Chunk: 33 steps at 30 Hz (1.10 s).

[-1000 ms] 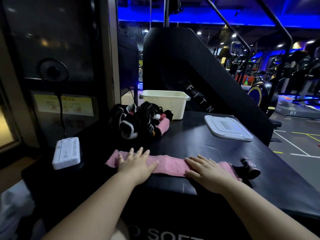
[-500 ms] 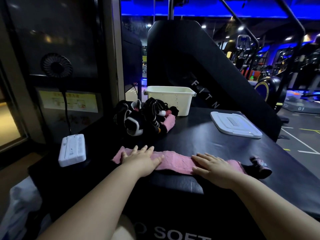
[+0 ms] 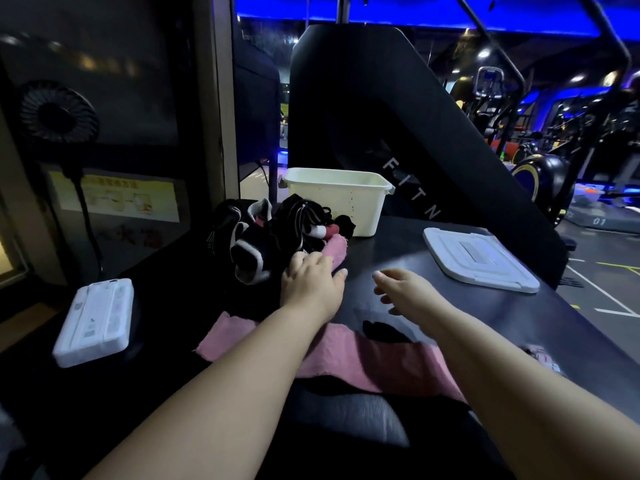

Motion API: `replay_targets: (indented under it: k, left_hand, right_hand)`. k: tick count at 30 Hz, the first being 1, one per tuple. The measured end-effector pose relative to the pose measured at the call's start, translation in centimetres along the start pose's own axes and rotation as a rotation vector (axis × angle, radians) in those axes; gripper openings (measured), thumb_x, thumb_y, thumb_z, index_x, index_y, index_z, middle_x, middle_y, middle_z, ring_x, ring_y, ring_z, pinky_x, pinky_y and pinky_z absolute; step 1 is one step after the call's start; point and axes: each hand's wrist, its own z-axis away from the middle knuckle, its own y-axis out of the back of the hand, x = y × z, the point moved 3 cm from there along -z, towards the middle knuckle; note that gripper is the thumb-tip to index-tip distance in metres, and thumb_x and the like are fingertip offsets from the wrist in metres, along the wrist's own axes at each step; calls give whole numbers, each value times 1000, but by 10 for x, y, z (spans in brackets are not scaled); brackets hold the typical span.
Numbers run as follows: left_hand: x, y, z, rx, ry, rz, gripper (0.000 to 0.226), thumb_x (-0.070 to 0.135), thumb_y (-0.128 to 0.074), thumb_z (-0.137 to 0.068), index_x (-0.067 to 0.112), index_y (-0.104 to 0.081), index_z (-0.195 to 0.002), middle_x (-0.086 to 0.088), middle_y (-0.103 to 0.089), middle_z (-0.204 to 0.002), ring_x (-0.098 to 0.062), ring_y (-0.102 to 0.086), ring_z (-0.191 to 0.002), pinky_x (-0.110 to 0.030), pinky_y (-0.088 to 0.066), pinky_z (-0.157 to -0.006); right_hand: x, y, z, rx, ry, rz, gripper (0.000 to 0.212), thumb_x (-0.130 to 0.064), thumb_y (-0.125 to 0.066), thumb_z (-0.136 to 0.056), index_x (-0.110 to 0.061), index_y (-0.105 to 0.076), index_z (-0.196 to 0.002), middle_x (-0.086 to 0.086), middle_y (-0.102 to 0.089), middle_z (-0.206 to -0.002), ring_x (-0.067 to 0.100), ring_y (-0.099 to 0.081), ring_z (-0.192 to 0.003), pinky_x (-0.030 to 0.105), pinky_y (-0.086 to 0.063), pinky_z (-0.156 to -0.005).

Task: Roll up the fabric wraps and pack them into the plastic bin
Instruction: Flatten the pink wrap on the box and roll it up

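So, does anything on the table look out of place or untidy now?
The black-and-white wraps lie in a tangled heap beside the bin, none rolled. One pink wrap lies flat along the near edge. The lid lies apart on the right. Nothing looks spilled or damaged.

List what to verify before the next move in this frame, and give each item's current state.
1. The plastic bin is upright and open: ok.
2. The lid is off and lies apart from the bin on the table: ok.
3. Room inside the bin: cannot tell, the interior is hidden.
4. The pink wrap at the near edge is rolled up: not ok, it lies flat under the forearms.
5. The right hand is free: ok, open above the table, holding nothing.
6. The left hand grips a wrap from the pile of wraps: not ok, its fingers are straight at the pile's edge.
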Motion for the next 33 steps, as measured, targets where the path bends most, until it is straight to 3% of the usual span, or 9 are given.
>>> replay_targets:
  k: [5, 9, 13, 16, 18, 22, 27, 30, 33]
  left_hand:
    - [-3, -6, -38, 132, 7, -47, 39, 34, -35, -102, 23, -47, -137, 8, -31, -155, -18, -16, -144, -41, -1, -119]
    - [-21, -19, -54, 99, 31, -130, 44, 27, -33, -101, 27, -36, -145, 11, -11, -162, -17, 5, -150, -44, 12, -119]
    - [-33, -24, -58, 100, 46, -106, 39, 30, -31, -102, 34, -47, -137, 16, -9, -162, -18, 7, -149, -43, 10, -119]
    - [-39, -28, -57, 56, 60, -101, 42, 32, -32, -102, 39, -42, -142, 17, -4, -162, -20, 8, -149, -45, 10, -119]
    - [-42, -29, -58, 44, 68, -98, 44, 34, -32, -102, 41, -36, -146, 17, -2, -162, -21, 8, -149, -45, 12, -119]
    - [-42, -27, -58, 32, 65, -105, 47, 33, -32, -102, 42, -29, -149, 16, 0, -163, -22, 8, -149, -45, 12, -118]
    - [-42, -26, -58, 25, 53, -100, 45, 35, -33, -102, 43, -33, -147, 14, -2, -163, -23, 7, -149, -46, 12, -118]
    - [-42, -26, -58, -3, 51, -112, 44, 39, -30, -103, 41, -34, -147, 12, -2, -163, -24, 9, -149, -47, 13, -118]
    - [-41, -23, -57, -6, 53, -118, 45, 42, -28, -103, 41, -33, -148, 11, -5, -163, -24, 8, -149, -47, 12, -118]
  right_hand:
    - [-7, -15, -43, -2, -77, -234, 17, -28, -46, -101, -27, -56, -88, 4, -60, -95, 21, -60, -83, 41, -54, -84]
    - [-14, -33, -79, -13, -109, -365, 13, -26, -46, -102, -19, -55, -109, 3, -57, -90, 24, -61, -83, 36, -54, -72]
    - [-18, -48, -111, -20, -155, -352, 44, -37, -50, -99, -19, -47, -139, 6, -57, -122, 24, -61, -101, 34, -56, -76]
    - [-17, -61, -129, -23, -162, -312, 57, -59, -50, -87, -22, -55, -130, 7, -64, -120, 28, -63, -107, 44, -55, -91]
    - [-16, -70, -141, -18, -162, -246, 70, -70, -48, -77, -19, -61, -122, 5, -70, -111, 27, -65, -105, 42, -53, -95]
    - [-22, -64, -139, 84, -197, -64, 38, -50, -58, -90, -15, -57, -107, 3, -64, -100, 22, -61, -96, 28, -44, -77]
    - [-13, -55, -136, 152, -217, -148, 12, -23, -61, -85, -13, -54, -88, 2, -58, -79, 20, -55, -72, 27, -42, -61]
    - [-5, -50, -132, 171, -213, -204, 26, -13, -57, -82, -16, -46, -105, 5, -57, -95, 25, -61, -89, 36, -53, -72]
    - [-1, -44, -129, 101, -164, -221, 39, -6, -52, -74, -21, -55, -110, 9, -62, -101, 31, -66, -94, 46, -59, -82]
